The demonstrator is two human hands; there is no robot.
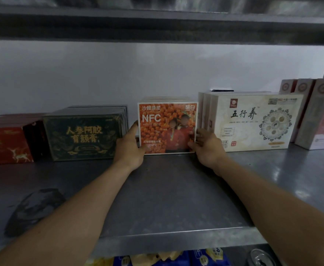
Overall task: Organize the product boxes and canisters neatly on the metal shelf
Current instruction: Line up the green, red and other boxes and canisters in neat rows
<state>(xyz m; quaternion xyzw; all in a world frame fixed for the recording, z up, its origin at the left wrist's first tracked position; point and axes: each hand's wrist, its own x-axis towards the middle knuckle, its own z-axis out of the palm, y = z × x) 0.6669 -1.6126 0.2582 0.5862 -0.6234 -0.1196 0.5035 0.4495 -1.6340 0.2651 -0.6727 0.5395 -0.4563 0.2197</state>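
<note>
Both your arms reach into the metal shelf (pixel 176 189), and your hands bracket the orange box (pixel 167 127) that stands upright at the back, its printed NFC face toward you. Your left hand (pixel 130 146) grips the box's left edge, thumb laid on the lower front and the fingers wrapped out of sight behind. Your right hand (pixel 208 148) clasps the right edge the same way, thumb on the lower right corner, fingers curled at the side. More orange boxes of the same kind stand in a row directly behind the one you hold. Just left of it stands the green box (pixel 82 137) with gold lettering, with others like it behind, and beyond that, at the far left, the red box (pixel 5 144). Just right of the orange box stands the cream box (pixel 253 121), first of a row of three, and past it the pink boxes (pixel 318 114) at the right edge. A dark, crumpled thing (pixel 34 210) lies on the shelf near your left forearm; what it is you cannot tell. Below the shelf's front lip, blue-and-yellow packets (pixel 176 258) and a can top (pixel 259 257) show.
</note>
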